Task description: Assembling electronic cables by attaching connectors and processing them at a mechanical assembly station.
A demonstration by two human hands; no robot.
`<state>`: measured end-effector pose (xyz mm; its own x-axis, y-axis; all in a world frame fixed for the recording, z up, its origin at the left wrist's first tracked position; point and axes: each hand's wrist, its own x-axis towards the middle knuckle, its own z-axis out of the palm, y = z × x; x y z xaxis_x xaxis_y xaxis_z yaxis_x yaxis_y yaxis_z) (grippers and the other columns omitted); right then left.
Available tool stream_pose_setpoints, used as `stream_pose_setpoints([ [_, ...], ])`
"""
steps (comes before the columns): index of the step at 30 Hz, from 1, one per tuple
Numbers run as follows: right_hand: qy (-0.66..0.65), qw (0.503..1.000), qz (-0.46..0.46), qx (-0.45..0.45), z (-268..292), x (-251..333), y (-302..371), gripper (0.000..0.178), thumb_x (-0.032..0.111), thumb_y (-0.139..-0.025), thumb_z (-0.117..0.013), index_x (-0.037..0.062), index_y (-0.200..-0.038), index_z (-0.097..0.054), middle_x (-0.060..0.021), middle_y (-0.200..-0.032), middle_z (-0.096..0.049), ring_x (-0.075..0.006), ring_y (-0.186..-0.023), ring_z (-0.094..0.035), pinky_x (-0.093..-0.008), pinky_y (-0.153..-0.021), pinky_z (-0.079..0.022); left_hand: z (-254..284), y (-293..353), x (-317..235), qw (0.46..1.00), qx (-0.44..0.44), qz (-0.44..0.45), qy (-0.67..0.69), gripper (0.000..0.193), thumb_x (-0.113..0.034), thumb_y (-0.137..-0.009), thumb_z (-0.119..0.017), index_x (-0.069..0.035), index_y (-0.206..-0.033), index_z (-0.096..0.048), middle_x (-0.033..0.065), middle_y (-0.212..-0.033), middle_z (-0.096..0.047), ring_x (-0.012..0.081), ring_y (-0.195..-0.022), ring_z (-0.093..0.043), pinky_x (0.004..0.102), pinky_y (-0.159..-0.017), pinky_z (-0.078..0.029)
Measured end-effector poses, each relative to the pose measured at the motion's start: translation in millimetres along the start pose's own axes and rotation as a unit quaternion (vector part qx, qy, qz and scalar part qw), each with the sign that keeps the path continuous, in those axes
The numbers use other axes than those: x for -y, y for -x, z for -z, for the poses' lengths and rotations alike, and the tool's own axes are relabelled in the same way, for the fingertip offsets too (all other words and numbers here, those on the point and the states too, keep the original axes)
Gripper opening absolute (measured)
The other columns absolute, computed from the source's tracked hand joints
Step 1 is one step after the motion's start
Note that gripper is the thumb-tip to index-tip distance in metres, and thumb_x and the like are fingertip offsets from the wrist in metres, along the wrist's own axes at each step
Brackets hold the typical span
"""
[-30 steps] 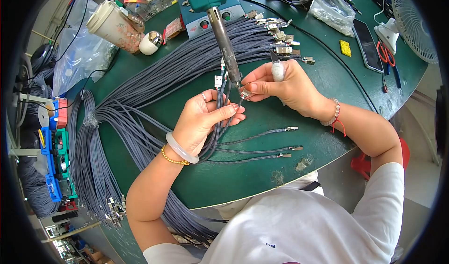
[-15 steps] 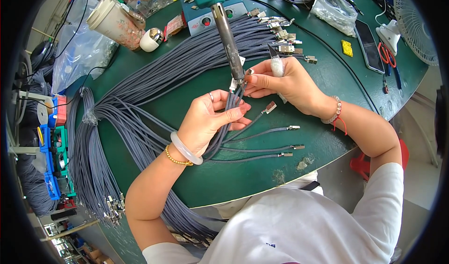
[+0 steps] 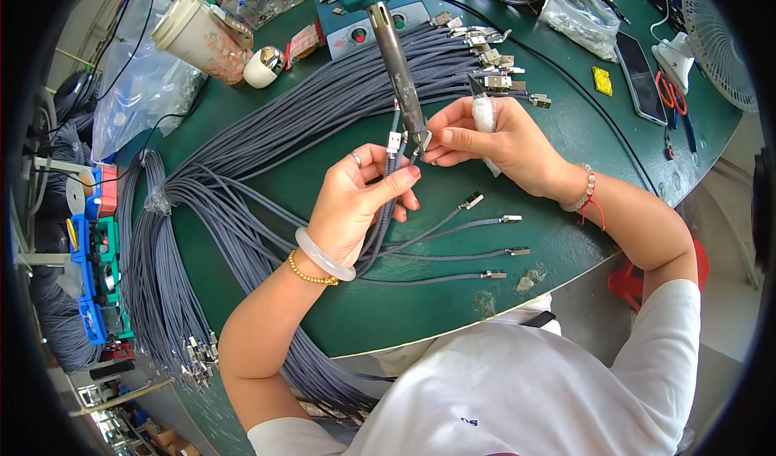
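Observation:
My left hand (image 3: 356, 193) is closed around a few grey braided cables (image 3: 380, 225), with metal plugs at their upper ends. One metal plug (image 3: 394, 142) sticks up beside the tube; another (image 3: 422, 139) sits right at the nozzle of a hot-air gun (image 3: 394, 68), which has a green body and a steel tube pointing down. My right hand (image 3: 489, 137) grips a dark pointed blade wrapped in white (image 3: 483, 115). Its thumb and forefinger touch or nearly touch the plug at the nozzle. More cable ends (image 3: 505, 252) fan out to the right of my left wrist.
A thick bundle of grey cables (image 3: 275, 112) crosses the green table (image 3: 453, 310) behind my hands. A lidded cup (image 3: 202, 40) stands back left. To the right are a plastic bag (image 3: 578, 19), a phone (image 3: 640, 80), scissors (image 3: 672, 96) and a white fan (image 3: 719, 44).
My left hand has shifted slightly, and the cables in it have spread, one plug now standing apart left of the tube. The loose cable end nearest my hands has turned a little.

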<state>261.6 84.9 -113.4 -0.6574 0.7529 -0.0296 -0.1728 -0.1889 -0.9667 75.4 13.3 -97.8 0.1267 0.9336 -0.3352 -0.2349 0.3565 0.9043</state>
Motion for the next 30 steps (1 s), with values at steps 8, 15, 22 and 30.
stream_pose_setpoints([
  [8,0.005,1.0,-0.029,-0.002,-1.9,2.6,1.6,0.018,0.006,-0.082,-0.058,-0.0062,-0.094,-0.056,-0.0123,-0.087,-0.061,-0.0181,-0.078,-0.063,-0.0264,-0.071,-0.053,3.7,-0.8,4.7,0.999,-0.01,-0.02,-0.044,0.022,-0.005,-0.075,-0.066,-0.001,-0.089,-0.049,0.0078,-0.079,-0.058,0.0125,-0.064,-0.057,0.0229,-0.058,-0.046],
  [15,-0.005,1.0,-0.022,0.0,0.5,-0.6,0.6,0.014,0.003,-0.08,-0.059,-0.0056,-0.091,-0.057,-0.0112,-0.083,-0.061,-0.0174,-0.077,-0.063,-0.0261,-0.071,-0.053,3.4,-2.5,5.7,0.999,-0.011,-0.025,-0.029,0.021,-0.002,-0.073,-0.067,0.002,-0.084,-0.05,0.0093,-0.076,-0.058,0.0131,-0.062,-0.059,0.0218,-0.056,-0.049],
  [22,-0.008,1.0,-0.012,0.008,2.5,-1.6,-1.1,0.014,0.003,-0.08,-0.059,-0.0053,-0.091,-0.057,-0.0109,-0.083,-0.062,-0.017,-0.077,-0.063,-0.0261,-0.072,-0.052,5.5,-4.4,5.9,1.0,-0.007,-0.017,-0.025,0.021,-0.003,-0.074,-0.067,0.002,-0.086,-0.05,0.0102,-0.079,-0.059,0.0135,-0.064,-0.06,0.0224,-0.058,-0.05],
  [30,-0.006,1.0,-0.006,0.006,3.4,-3.2,-1.8,0.015,0.003,-0.08,-0.059,-0.0055,-0.092,-0.057,-0.0112,-0.083,-0.062,-0.0171,-0.077,-0.063,-0.0261,-0.072,-0.052,5.2,-3.5,4.4,1.0,-0.006,-0.004,-0.017,0.02,-0.006,-0.078,-0.064,0.003,-0.089,-0.051,0.0106,-0.081,-0.059,0.0154,-0.067,-0.061,0.0235,-0.062,-0.052],
])
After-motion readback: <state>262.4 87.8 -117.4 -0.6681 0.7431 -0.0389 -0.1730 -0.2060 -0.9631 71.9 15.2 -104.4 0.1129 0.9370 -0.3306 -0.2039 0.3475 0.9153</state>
